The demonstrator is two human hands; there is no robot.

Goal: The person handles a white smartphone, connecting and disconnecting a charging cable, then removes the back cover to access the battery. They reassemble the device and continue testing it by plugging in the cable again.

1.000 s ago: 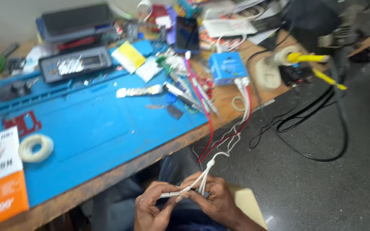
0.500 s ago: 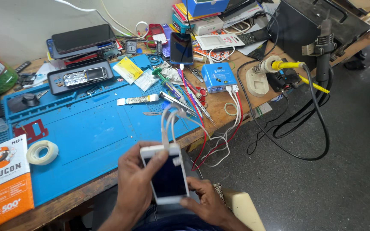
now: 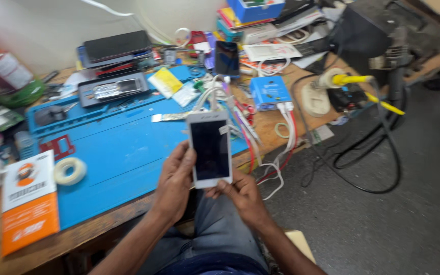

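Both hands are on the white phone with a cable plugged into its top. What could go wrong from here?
1. The white phone is held in the air past the bench edge, between the left hand and right hand; a slip would likely drop it to the floor.
2. The white cable at its top runs into a tangle of cables; pulling the phone away may strain the connector or drag clutter along.
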